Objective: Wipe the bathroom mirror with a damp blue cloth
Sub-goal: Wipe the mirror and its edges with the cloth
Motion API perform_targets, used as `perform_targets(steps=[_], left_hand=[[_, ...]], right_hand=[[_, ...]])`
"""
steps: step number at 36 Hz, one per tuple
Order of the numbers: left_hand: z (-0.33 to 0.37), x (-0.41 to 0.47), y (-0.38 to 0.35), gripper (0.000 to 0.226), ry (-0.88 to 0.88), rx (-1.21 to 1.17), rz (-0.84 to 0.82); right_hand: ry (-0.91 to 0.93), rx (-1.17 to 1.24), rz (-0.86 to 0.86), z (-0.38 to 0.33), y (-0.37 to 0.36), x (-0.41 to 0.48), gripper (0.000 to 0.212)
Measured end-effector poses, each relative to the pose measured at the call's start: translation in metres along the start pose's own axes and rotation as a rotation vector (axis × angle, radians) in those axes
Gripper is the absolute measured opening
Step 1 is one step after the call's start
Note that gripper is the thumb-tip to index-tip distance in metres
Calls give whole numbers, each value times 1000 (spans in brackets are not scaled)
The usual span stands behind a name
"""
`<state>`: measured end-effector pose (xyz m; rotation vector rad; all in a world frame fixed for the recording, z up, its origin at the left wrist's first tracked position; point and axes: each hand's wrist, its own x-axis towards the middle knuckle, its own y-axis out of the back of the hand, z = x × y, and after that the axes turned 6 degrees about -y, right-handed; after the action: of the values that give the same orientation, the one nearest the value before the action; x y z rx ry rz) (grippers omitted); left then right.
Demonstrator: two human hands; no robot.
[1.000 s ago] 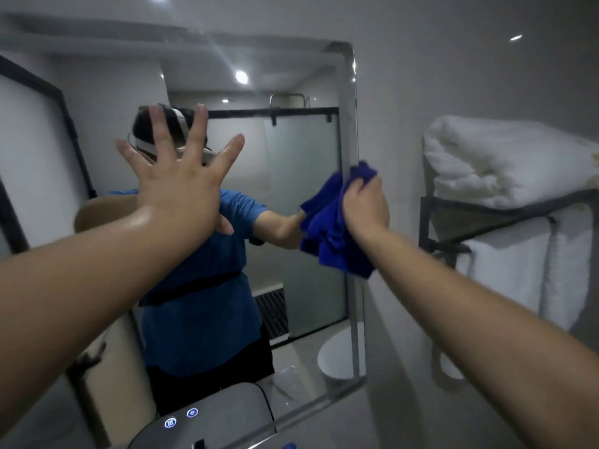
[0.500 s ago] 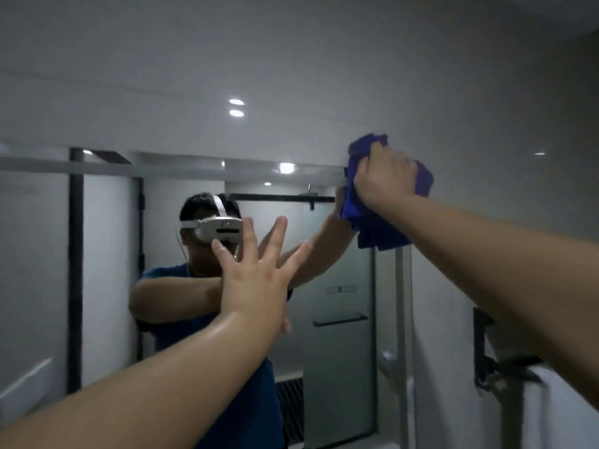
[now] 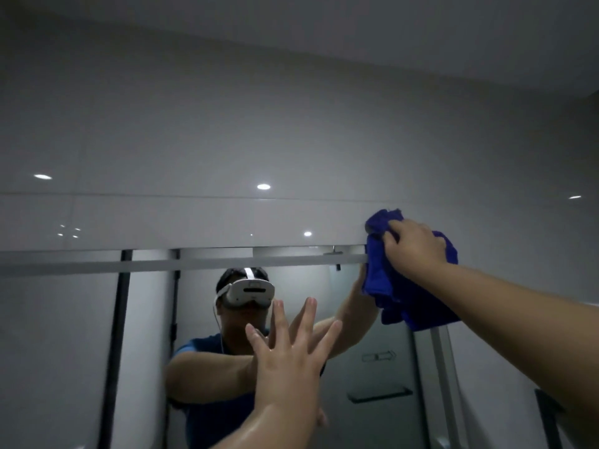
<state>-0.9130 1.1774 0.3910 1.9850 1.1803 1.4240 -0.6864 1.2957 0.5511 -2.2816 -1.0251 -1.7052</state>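
The bathroom mirror (image 3: 64, 335) fills the lower half of the view, its top edge a pale strip across the wall. My right hand (image 3: 416, 247) grips a bunched blue cloth (image 3: 398, 296) and presses it onto the mirror's upper right corner, the cloth overlapping the top edge and the wall above. My left hand (image 3: 288, 361) is held flat toward the glass low in the middle, fingers spread, holding nothing. The mirror reflects a person in a blue shirt with a white headset.
Grey tiled wall (image 3: 291, 124) rises above the mirror to the ceiling. A dark bracket (image 3: 547, 413) of a towel rack sticks out of the right wall at the bottom right. A shower door and black frames appear only as reflections.
The view has tilted upward. My right hand has carried the cloth from the mirror's right edge up to its top right corner. My left hand stays open against the glass.
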Motion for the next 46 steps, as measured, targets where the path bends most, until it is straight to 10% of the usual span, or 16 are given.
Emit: perform_targets(steps=[7,15,24,31,41,46], left_hand=[[-6,6,-6,156,-10,2,65],[-2,3,-5,149,-32,43,58],[-77,-38,63,63,-202,-87,227],[-178,-70,87,46,108,-163,642],[-159,-51,85,47,-162,-306,787],[-136,-9,90,79,-58,-234,555]], right_hand=[[-271,660,564,8,75,54,36],[247,363,157,-67,17,12,25],[157,-43,204,-83,-27,-18,43],[120,-79,208,-143,-36,-40,44],[173,73,-727,-279,17,-40,36],[-33,521,-842,-232,43,-9,12]])
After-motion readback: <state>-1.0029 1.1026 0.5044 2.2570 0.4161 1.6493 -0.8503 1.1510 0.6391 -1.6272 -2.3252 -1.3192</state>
